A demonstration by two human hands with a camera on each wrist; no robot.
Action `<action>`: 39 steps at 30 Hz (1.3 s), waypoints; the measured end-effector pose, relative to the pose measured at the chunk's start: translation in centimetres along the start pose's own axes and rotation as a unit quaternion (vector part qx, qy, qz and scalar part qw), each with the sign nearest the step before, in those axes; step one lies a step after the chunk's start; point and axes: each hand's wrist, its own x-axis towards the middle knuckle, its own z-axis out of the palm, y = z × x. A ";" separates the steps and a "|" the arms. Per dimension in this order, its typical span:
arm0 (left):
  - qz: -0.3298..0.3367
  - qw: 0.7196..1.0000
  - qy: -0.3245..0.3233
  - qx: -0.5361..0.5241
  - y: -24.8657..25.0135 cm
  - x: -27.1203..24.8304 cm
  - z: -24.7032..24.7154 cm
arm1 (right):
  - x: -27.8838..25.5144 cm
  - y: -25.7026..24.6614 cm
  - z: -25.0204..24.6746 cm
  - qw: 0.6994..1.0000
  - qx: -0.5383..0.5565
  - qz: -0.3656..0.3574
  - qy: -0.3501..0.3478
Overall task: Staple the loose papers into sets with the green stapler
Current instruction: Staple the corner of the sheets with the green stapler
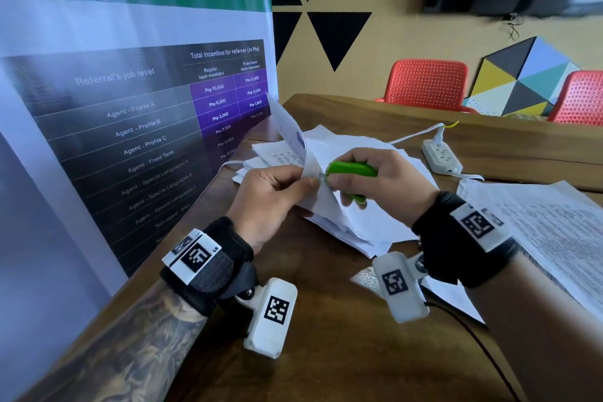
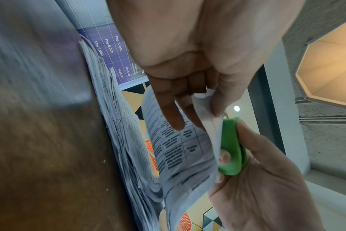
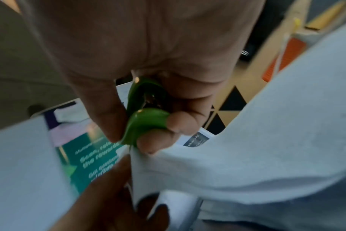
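My right hand grips the small green stapler, fingers wrapped round its body, its mouth pointing left at the corner of a raised set of papers. In the right wrist view the stapler sits between thumb and fingers, right at the paper's edge. My left hand pinches that corner between thumb and fingers; the left wrist view shows the left hand holding printed sheets beside the stapler. A loose pile of papers lies on the wooden table under both hands.
A second stack of printed sheets lies at the right. A white power strip with its cable sits behind the pile. A large printed banner stands along the table's left side. Red chairs stand beyond the far edge.
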 end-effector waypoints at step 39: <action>-0.018 1.000 0.011 0.012 -0.6 0.3 0.0 | -0.3 0.1 0.9 0.956 -0.259 -0.134 0.038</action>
